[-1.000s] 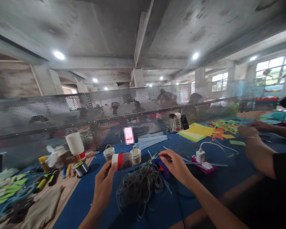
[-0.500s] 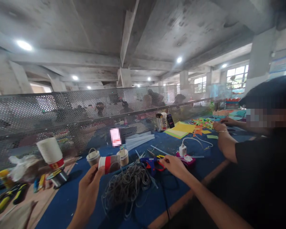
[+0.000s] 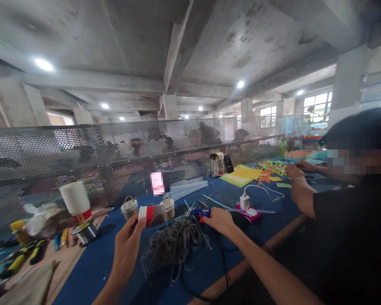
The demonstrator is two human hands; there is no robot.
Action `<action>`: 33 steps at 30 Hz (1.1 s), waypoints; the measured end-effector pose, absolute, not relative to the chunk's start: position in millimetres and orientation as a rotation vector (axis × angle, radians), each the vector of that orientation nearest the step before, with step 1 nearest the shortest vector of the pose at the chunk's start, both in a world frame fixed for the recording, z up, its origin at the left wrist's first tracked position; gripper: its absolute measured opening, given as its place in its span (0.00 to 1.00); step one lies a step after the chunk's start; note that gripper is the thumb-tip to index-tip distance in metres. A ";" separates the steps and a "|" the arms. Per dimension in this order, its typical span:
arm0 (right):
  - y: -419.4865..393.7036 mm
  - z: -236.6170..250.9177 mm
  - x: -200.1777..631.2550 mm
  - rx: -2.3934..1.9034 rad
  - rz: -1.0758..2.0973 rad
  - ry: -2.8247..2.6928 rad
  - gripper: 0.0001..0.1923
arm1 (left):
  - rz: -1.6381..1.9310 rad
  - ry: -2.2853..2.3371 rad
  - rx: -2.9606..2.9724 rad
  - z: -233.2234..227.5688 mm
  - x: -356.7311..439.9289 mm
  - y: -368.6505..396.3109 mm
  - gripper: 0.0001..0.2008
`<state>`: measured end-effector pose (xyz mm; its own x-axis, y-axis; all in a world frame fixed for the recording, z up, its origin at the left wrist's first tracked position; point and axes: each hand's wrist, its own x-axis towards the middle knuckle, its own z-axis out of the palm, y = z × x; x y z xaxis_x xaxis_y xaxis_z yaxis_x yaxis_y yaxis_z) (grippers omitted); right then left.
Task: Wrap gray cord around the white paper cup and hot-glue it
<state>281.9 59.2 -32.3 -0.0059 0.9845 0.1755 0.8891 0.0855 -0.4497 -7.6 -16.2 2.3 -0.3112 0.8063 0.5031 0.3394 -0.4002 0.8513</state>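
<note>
Work surface: blue tabletop (image 3: 89, 271). Near centre: 1 grey cord bundle (image 3: 171, 245). Beyond it, left of centre: 2 small handled cups (image 3: 128, 207). Far centre: translucent strips (image 3: 188, 189). Far right: stacked paper sheets (image 3: 243, 174). Right: magenta box (image 3: 253, 217).

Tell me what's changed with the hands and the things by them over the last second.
The right hand has moved left onto the blue glue gun and taken hold of it. The left hand still holds the red-banded cup sideways; the grey cord heap lies as before.
</note>
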 end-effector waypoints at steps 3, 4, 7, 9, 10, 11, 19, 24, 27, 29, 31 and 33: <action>59.3 -35.4 285.5 -1.824 0.333 -1.812 0.18 | 1.759 1.458 1.583 2.5 -7.9 -16.2 0.21; 59.8 -36.7 287.4 -1.810 0.354 -1.767 0.17 | 1.761 1.463 1.583 2.4 -7.9 -16.3 0.21; 63.1 -41.6 293.6 -1.726 0.451 -1.635 0.16 | 1.771 1.457 1.580 2.8 -7.4 -16.7 0.20; 66.0 -45.1 296.6 -1.627 0.554 -1.553 0.18 | 1.775 1.450 1.573 3.6 -6.6 -17.5 0.20; 66.9 -46.5 297.3 -1.565 0.612 -1.515 0.18 | 1.776 1.453 1.566 4.2 -6.2 -17.9 0.20; 67.1 -47.5 297.6 -1.495 0.673 -1.480 0.20 | 1.776 1.459 1.558 4.6 -5.8 -18.3 0.20; 38.8 -34.0 278.9 -0.859 1.254 -1.064 0.22 | 1.728 1.438 1.562 3.8 -6.1 -18.5 0.20; 19.5 -17.7 259.3 -0.617 1.385 -1.071 0.18 | 1.692 1.409 1.556 5.6 -4.4 -21.9 0.19; 14.3 -6.3 249.5 -0.601 1.310 -1.249 0.17 | 1.685 1.397 1.530 4.8 -3.7 -22.3 0.20; 12.9 2.2 243.7 -0.641 1.250 -1.376 0.18 | 1.697 1.385 1.523 4.2 -3.5 -21.7 0.20; 13.0 10.2 237.7 -0.676 1.208 -1.482 0.18 | 1.720 1.371 1.522 4.6 -3.3 -21.0 0.19; 14.6 15.9 231.0 -0.702 1.156 -1.570 0.16 | 1.740 1.373 1.531 6.1 -3.2 -20.8 0.18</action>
<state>231.0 14.6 15.9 -0.3108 0.8692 0.3846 -0.1092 0.3693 -0.9229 -3.2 -20.8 6.1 -0.2874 0.8305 0.4771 0.2710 -0.4072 0.8722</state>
